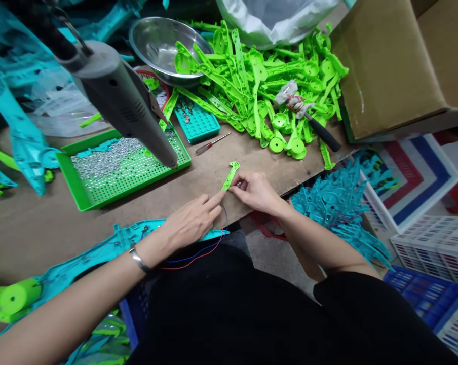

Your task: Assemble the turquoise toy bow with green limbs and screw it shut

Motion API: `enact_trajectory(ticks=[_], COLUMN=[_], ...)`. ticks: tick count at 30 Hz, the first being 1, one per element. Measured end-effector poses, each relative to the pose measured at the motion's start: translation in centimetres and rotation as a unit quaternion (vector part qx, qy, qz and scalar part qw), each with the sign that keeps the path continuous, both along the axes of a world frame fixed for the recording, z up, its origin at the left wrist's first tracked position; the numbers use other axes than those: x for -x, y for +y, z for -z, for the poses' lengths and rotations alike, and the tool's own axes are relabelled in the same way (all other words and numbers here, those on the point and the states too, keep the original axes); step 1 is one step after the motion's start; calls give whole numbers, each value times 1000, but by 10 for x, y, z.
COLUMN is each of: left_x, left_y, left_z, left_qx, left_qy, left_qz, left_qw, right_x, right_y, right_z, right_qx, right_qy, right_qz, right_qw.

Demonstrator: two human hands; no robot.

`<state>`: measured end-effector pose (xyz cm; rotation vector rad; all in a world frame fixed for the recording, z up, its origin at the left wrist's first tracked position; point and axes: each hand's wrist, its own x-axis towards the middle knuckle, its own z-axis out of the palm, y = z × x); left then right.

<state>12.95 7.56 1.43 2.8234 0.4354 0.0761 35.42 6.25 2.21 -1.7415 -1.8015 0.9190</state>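
A small bright green plastic part (231, 173) with a hooked end lies near the table's front edge, between my hands. My left hand (194, 219) is closed on its lower end, with the fingertips pressed together there. My right hand (255, 190) pinches thumb and forefinger right beside the part; what sits between those fingertips is too small to make out. Thin blue and red wires (210, 247) hang below my left hand. Under my left forearm rests a long turquoise plastic shell (96, 248), its middle partly hidden by the arm.
A grey electric screwdriver (128, 91) hangs over a green tray (111, 195) of screws. Behind are a turquoise tray (200, 126), a small screwdriver (213, 144), a metal bowl (153, 40), a green parts heap (247, 76), a hammer (320, 131) and a cardboard box (388, 71). Turquoise parts (331, 197) lie right.
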Motion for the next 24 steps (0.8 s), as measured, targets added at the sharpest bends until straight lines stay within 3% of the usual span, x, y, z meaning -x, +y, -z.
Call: enact_trajectory(ticks=[4,9,14,24], left_x=[-4,-5,-6,-7], left_y=[5,6,6,6], left_z=[-5,-5,-7,-9], left_qx=[-7,-45,-25,-32], left_qy=[14,13,2,3], left_qz=[27,49,38,36], left_qw=[999,998,999,999], right_x=[-5,-3,-10,-9], right_y=[2,5,8,17], right_z=[-2,-1,2,7], right_qx=[13,-28,-50,-108], right_qy=[15,9,53,44], right_qz=[16,7,32,-34], right_qw=[1000,1000,997,993])
